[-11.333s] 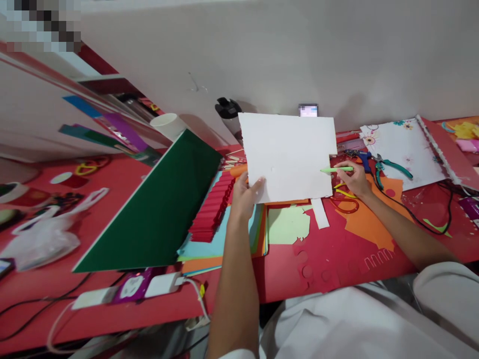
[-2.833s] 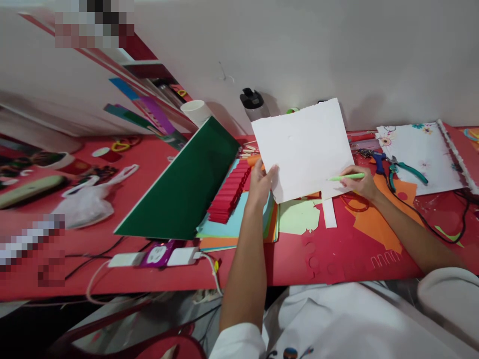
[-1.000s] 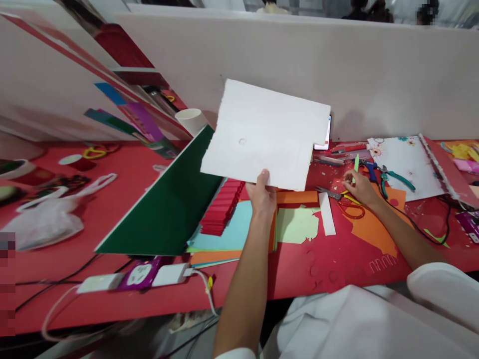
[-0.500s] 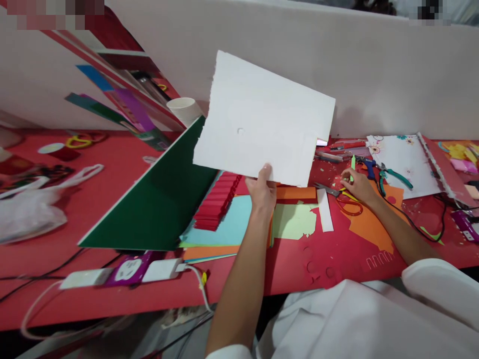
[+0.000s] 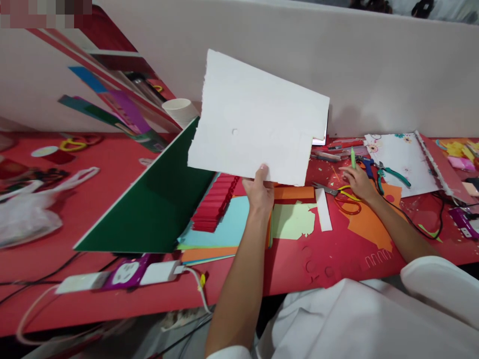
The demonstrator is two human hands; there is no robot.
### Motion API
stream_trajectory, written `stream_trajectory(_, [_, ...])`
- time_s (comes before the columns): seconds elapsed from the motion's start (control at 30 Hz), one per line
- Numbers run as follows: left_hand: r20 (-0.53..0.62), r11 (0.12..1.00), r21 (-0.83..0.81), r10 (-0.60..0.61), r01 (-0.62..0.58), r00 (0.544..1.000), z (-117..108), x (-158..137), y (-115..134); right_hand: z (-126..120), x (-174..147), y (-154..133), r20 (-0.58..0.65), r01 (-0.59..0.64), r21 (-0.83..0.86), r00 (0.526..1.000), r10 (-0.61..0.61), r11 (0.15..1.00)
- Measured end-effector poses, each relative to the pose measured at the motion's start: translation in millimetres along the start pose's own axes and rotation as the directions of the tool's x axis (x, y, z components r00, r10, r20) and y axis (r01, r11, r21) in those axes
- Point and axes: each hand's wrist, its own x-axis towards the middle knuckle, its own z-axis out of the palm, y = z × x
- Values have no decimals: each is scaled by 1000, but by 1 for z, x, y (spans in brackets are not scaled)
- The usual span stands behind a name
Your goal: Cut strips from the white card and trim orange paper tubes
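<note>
My left hand (image 5: 259,190) grips a white board (image 5: 258,119) by its lower edge, thumb on the near face and fingers hidden behind. The board is held up at a slant, with a ragged left edge and a notch at the lower right. Low over the table, my right hand (image 5: 359,183) is closed around a light green pen (image 5: 353,157) that points upward. Close by lie scissors with orange handles (image 5: 348,205), a yellow-handled tool (image 5: 346,191), a blue tool (image 5: 368,167) and teal-handled pliers (image 5: 396,175).
A large green board (image 5: 149,199) leans at left, near pleated red paper (image 5: 214,209) on coloured sheets (image 5: 234,224). A power strip (image 5: 127,271) with white plugs sits at the front edge. A plastic bag (image 5: 30,214) lies far left. Orange paper (image 5: 370,227) lies beneath my right forearm.
The whole view has shifted slightly, with most things a little further left. The white board stays in my left hand. My right hand's fingers have moved slightly around the pen.
</note>
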Motion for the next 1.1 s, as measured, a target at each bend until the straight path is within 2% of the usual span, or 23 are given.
stream_trajectory(0.2, [-58,996,-78,-45,41,997,6,-5,5,1,0,2,-15,72,-103,997,-74,992])
stream_trajectory(0.37, [-34,992,-87,-95,91,995,6,-6,3,2,1,-1,-24,74,-86,997,-77,994])
stream_trajectory(0.57, [-31,990,-99,-108,104,994,4,-5,2,1,2,-2,-30,-6,-22,1000,5,1000])
stream_trajectory(0.87, [-6,993,-79,-84,84,996,7,-8,2,-3,1,-8,18,15,-82,1000,-14,997])
stream_trajectory(1.1, [-25,996,-70,-59,57,998,8,-7,2,-10,2,-10,-7,27,-74,1000,-28,997])
